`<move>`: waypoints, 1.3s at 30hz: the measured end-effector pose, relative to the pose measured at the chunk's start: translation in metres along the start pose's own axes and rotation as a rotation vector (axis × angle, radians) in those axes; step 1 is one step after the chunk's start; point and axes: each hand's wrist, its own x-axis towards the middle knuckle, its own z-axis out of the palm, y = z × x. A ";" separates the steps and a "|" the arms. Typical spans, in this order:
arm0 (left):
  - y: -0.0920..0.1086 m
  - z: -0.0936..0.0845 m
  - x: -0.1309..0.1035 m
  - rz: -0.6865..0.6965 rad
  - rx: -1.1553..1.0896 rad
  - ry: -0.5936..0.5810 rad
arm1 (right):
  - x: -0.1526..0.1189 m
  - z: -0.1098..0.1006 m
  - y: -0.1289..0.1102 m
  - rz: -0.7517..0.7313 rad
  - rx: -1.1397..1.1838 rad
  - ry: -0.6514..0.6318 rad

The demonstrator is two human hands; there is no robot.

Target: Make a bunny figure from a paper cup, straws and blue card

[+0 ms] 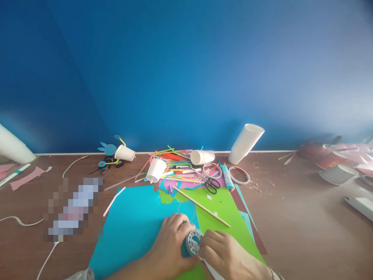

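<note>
My left hand (175,239) curls round a grey-white ring (191,242) with a row of holes, like a tape core. It presses the ring down on blue paper (131,217). My right hand (223,251) is closed beside it, on a slim white pen (212,269). The pen's tip end is at the ring, partly hidden by the fingers. A faint circle outline (186,210) shows on the blue paper just beyond the ring. Green paper (214,202) lies beside the blue sheet, with a wooden stick (201,206) across it.
Scissors (212,184), a glue tube (227,177) and tape rolls (239,175) lie behind the paper. Paper cups (156,170), a leaning cup stack (246,144) and straws (175,155) are near the wall. A blurred-out object (77,208) with a cable lies left.
</note>
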 end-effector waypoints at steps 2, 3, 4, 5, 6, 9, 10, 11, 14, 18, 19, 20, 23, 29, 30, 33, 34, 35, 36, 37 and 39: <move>0.000 0.000 0.000 0.002 0.002 -0.001 | 0.002 -0.001 0.000 -0.023 -0.013 -0.020; 0.001 -0.001 0.000 0.001 0.002 -0.004 | 0.003 -0.001 0.000 -0.034 -0.020 -0.029; 0.001 -0.001 0.000 0.000 0.001 -0.007 | 0.005 -0.002 -0.001 -0.043 -0.030 -0.038; 0.001 -0.001 0.001 -0.003 0.001 -0.010 | 0.006 -0.003 -0.002 -0.050 -0.045 -0.044; 0.001 -0.002 0.001 -0.008 0.001 -0.012 | 0.007 -0.003 -0.003 -0.056 -0.066 -0.048; 0.001 -0.002 0.002 -0.024 0.005 -0.023 | 0.011 -0.001 -0.008 -0.058 -0.138 -0.058; 0.001 -0.001 0.002 -0.030 0.008 -0.025 | 0.012 0.000 -0.009 -0.050 -0.161 -0.060; 0.001 -0.001 0.002 -0.035 0.011 -0.027 | 0.013 0.002 -0.011 -0.036 -0.181 -0.060; 0.000 0.000 0.002 -0.047 0.012 -0.031 | 0.020 0.006 -0.014 0.024 -0.208 -0.063; 0.002 -0.002 0.001 -0.063 0.012 -0.018 | 0.034 0.004 -0.017 0.174 -0.185 -0.161; 0.002 -0.003 0.001 -0.069 0.019 -0.014 | 0.039 0.001 -0.016 0.252 -0.163 -0.206; 0.003 -0.004 0.001 -0.076 0.030 -0.016 | 0.043 -0.003 -0.015 0.342 -0.134 -0.251; 0.004 -0.006 0.001 -0.081 0.049 -0.025 | 0.055 -0.014 -0.008 0.591 -0.012 -0.351; 0.001 -0.005 0.002 -0.096 0.006 -0.030 | 0.048 -0.009 0.016 0.824 0.440 -0.277; 0.001 -0.005 0.002 -0.105 0.004 -0.031 | 0.044 -0.005 0.017 0.845 0.512 -0.249; 0.002 -0.006 0.003 -0.116 -0.004 -0.043 | 0.032 0.002 0.015 0.854 0.640 -0.153; 0.002 -0.006 0.004 -0.113 -0.007 -0.048 | 0.028 0.003 0.012 0.846 0.657 -0.125; 0.003 -0.006 0.004 -0.107 -0.010 -0.049 | 0.024 0.003 0.009 0.834 0.666 -0.105; 0.003 -0.006 0.004 -0.100 -0.011 -0.046 | 0.020 0.003 0.006 0.809 0.665 -0.088; 0.003 -0.006 0.004 -0.089 -0.011 -0.040 | 0.017 0.003 0.003 0.770 0.650 -0.072; 0.003 -0.005 0.004 -0.068 -0.005 -0.021 | 0.012 0.001 -0.001 0.639 0.573 -0.042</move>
